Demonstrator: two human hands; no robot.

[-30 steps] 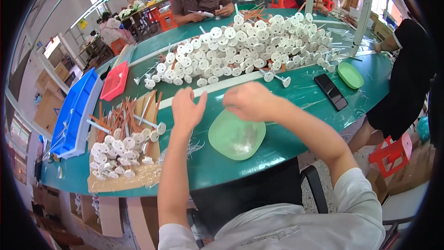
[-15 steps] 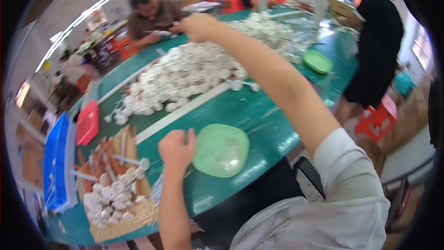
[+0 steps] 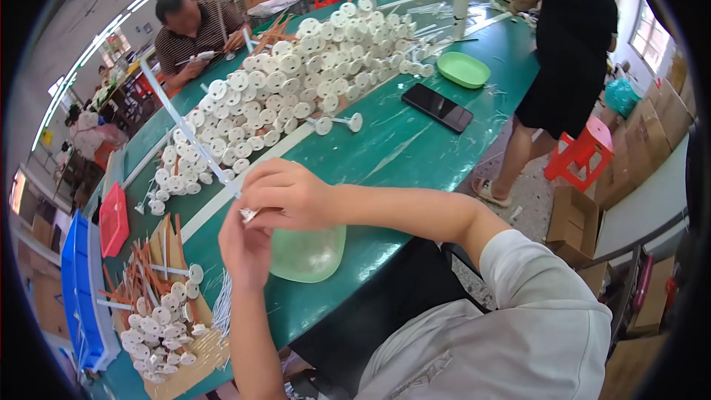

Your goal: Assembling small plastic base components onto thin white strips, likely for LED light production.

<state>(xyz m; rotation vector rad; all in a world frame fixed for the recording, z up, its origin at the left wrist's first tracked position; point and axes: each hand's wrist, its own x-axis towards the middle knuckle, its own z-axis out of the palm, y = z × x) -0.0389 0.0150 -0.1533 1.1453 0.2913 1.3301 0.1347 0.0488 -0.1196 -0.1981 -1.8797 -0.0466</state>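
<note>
My right hand (image 3: pixel 285 196) pinches the lower end of a long white plastic rod (image 3: pixel 189 137) that slants up toward the far left. Just below it, my left hand (image 3: pixel 244 248) is raised with its fingers closed at the rod's small end piece. Both hands hover over a pale green plastic dish (image 3: pixel 311 255) on the green table (image 3: pixel 415 152). Beyond them lies a big heap of white disc-headed plastic pieces (image 3: pixel 296 81).
A cardboard tray (image 3: pixel 167 326) at my left holds white pieces, orange sticks and white ties. A black phone (image 3: pixel 437 107) and a green tray (image 3: pixel 463 70) lie farther right. A seated person (image 3: pixel 194 30) works opposite; another person (image 3: pixel 566 52) stands by a red stool (image 3: pixel 581 152).
My right arm, stretched to the far heap half a second ago, has come back with a long white rod. Both hands have met again above the green dish.
</note>
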